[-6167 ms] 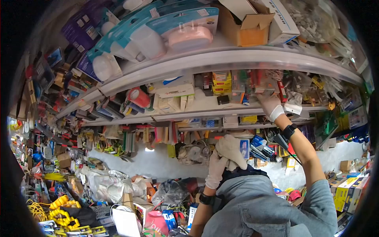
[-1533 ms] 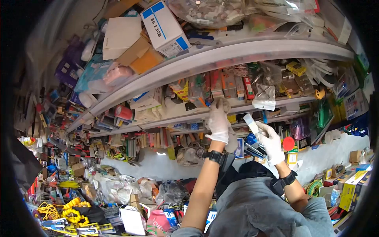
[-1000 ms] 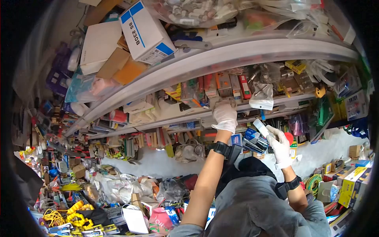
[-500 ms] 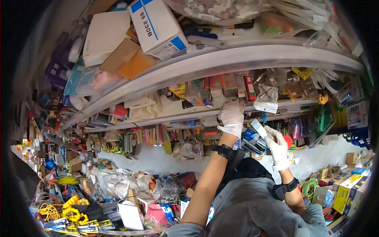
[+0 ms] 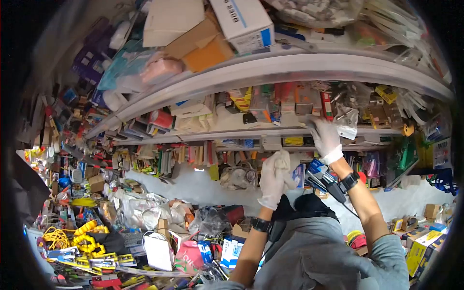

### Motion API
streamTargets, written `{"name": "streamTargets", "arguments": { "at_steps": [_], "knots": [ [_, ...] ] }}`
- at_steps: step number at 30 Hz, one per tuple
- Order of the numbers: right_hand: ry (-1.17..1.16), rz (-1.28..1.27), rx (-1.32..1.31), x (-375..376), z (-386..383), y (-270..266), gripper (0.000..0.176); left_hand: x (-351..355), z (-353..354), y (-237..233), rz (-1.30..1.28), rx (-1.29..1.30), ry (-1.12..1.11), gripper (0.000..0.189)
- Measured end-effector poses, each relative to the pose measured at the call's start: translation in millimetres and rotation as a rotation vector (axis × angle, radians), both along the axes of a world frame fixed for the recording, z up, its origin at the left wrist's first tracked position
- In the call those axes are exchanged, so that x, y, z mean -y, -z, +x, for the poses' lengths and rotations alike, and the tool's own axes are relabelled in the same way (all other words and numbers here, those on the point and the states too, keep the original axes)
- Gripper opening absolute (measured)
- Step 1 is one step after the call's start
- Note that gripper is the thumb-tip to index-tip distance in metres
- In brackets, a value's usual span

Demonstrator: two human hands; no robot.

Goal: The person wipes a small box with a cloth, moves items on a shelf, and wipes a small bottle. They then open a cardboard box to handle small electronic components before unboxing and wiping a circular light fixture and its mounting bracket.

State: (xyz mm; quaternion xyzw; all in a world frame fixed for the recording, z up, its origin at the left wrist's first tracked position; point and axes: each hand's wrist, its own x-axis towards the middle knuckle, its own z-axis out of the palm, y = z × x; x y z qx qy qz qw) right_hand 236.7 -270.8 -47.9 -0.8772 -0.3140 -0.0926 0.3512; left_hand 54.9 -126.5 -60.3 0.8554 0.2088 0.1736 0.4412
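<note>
Both hands wear thin white gloves. My left hand point(image 5: 276, 180) is raised just below the lower shelf edge, in front of a hanging packet with a blue edge point(image 5: 298, 176); its fingers are blurred together, and nothing can be made out in them. My right hand point(image 5: 326, 137) reaches to the shelf edge, its fingers closed round a small pale item, smeared by motion. Beside it lie a clear bag with a metal part point(image 5: 346, 122) and a red box point(image 5: 327, 106). Dark and blue tools point(image 5: 321, 174) hang below the right hand.
A thick upper shelf edge point(image 5: 270, 66) crosses above the hands, bearing a white and blue box point(image 5: 241, 24) and an orange piece point(image 5: 208, 55). Clear plastic bags point(image 5: 145, 210), a white box point(image 5: 158, 252) and yellow coils point(image 5: 88, 242) crowd the lower left.
My left hand has come down from the shelf edge. My right hand has risen to the shelf with the small pale item. The view has shifted, moving the shelf goods rightward.
</note>
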Motion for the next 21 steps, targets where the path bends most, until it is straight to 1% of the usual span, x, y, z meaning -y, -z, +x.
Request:
{"name": "streamTargets", "arguments": {
  "at_steps": [1,2,4,5,6,7,8,9,11,12,13,15,16,18,19,20,21],
  "knots": [
    [0.008,-0.102,-0.014,-14.0,9.2,13.5,0.034,-2.4,-13.0,2.0,-0.024,-0.015,-0.026,0.039],
    [-0.001,-0.101,-0.014,-19.7,15.2,25.5,0.034,-5.3,-23.2,6.1,-0.033,0.002,-0.051,0.037],
    [-0.027,-0.249,0.124,-30.7,17.6,28.1,0.038,-8.7,-43.6,9.6,-0.06,-0.005,-0.096,0.037],
    [0.0,-0.343,0.188,-33.4,16.3,29.2,0.042,-11.0,-52.6,11.4,-0.087,-0.011,-0.131,0.037],
    [0.006,-0.374,0.225,-33.7,17.4,35.1,0.043,-15.1,-60.3,8.9,-0.049,-0.093,-0.134,0.036],
    [0.013,-0.405,0.264,-32.2,19.8,41.5,0.045,-17.4,-66.0,9.7,-0.05,-0.092,-0.143,0.036],
    [0.036,-0.329,0.319,-29.3,20.0,48.3,0.045,-19.8,-71.6,11.4,-0.088,-0.078,-0.161,0.037],
    [0.03,-0.33,0.321,-32.1,16.2,43.9,0.045,-22.1,-76.3,12.4,-0.128,-0.064,-0.177,0.037],
    [0.06,-0.266,0.21,-32.5,10.6,33.5,0.041,-26.0,-84.0,15.0,-0.153,-0.076,-0.199,0.038],
    [0.036,-0.221,0.15,-35.8,7.4,28.5,0.033,-28.3,-86.1,15.9,-0.175,-0.089,-0.215,0.039],
    [0.037,-0.223,0.152,-40.7,1.7,23.4,0.033,-30.7,-87.5,17.0,-0.178,-0.088,-0.214,0.039],
    [-0.054,-0.198,0.157,-52.9,-12.7,15.0,0.027,-36.3,-90.7,19.7,-0.203,-0.09,-0.213,0.039],
    [-0.102,-0.139,0.233,-61.5,-17.6,17.2,0.023,-40.0,-92.4,23.9,-0.204,-0.089,-0.212,0.039],
    [-0.153,-0.238,0.187,-85.5,-27.7,13.2,0.022,-47.6,-94.7,32.3,-0.263,-0.012,-0.168,0.04],
    [-0.187,-0.355,0.156,-96.3,-31.2,12.2,0.03,-49.8,-95.5,29.8,-0.263,-0.009,-0.166,0.04],
    [-0.186,-0.355,0.159,-107.7,-34.5,10.0,0.03,-52.0,-96.9,27.1,-0.287,-0.005,-0.176,0.039],
    [-0.208,-0.412,0.023,-121.7,-39.2,2.9,0.036,-55.2,-98.6,25.4,-0.31,0.0,-0.187,0.039]
  ]
}}
